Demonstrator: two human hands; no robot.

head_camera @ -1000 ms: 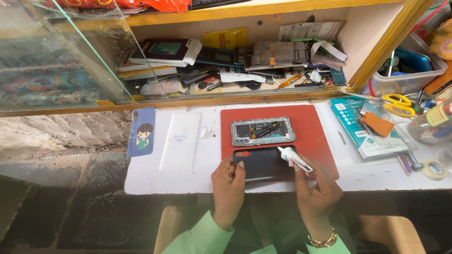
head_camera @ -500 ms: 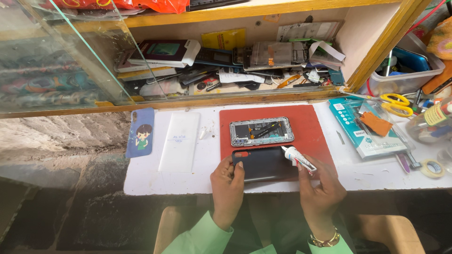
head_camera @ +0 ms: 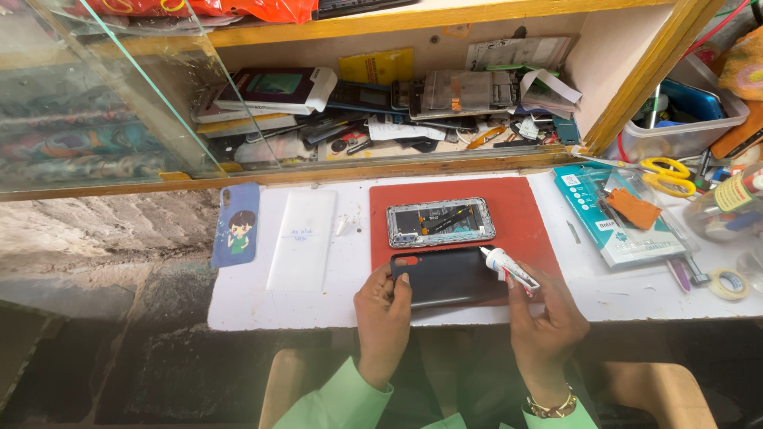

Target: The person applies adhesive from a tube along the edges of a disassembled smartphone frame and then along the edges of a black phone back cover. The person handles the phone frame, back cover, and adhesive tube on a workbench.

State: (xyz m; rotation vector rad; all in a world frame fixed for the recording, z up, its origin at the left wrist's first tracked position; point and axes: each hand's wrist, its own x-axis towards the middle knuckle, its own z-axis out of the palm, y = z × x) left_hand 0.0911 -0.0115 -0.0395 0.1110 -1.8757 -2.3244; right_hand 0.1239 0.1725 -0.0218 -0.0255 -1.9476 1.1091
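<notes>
A black phone back cover (head_camera: 447, 274) lies on a red mat (head_camera: 524, 214) near the table's front edge. My left hand (head_camera: 383, 306) rests on the cover's left end and pins it down. In my right hand (head_camera: 542, 318) is a small white glue tube (head_camera: 507, 265), its tip touching the cover's right edge. Just behind the cover, an opened phone body (head_camera: 440, 222) lies on the mat with its insides showing.
A clear screen protector (head_camera: 301, 239) and a blue cartoon phone case (head_camera: 237, 225) lie on the white table to the left. Teal packets (head_camera: 616, 230), yellow scissors (head_camera: 666, 176), a tape roll (head_camera: 726, 284) and a bottle (head_camera: 727, 204) crowd the right. A cluttered shelf (head_camera: 397, 103) stands behind.
The glue tube's tip has slid a little to the right along the cover's edge. My left hand stays on the cover.
</notes>
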